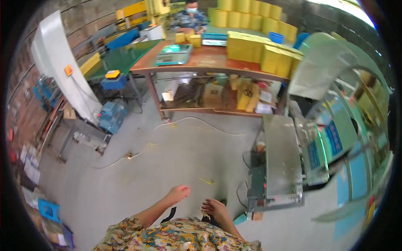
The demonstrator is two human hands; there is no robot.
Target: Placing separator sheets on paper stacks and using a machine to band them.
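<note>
My left hand (179, 193) hangs in front of my body over the grey floor, its fingers curled together and somewhat blurred. Nothing shows in it. To its right, closer to my body, is my right hand (215, 208), its fingers loosely bent and a little apart. A small pale patch shows beneath those fingertips; I cannot tell what it is. Between my forearms and the patterned shirt (184, 234) lies a black strap-like piece (169, 214). Neither hand touches the tables or machines.
Ahead stands a brown table (205, 60) with a teal scale (174, 55) and yellow block stacks (243, 47). A masked person (189, 19) sits behind it. A grey metal machine (283, 157) and a blurred fan (331, 62) are at right. White cable (201, 120) crosses the floor.
</note>
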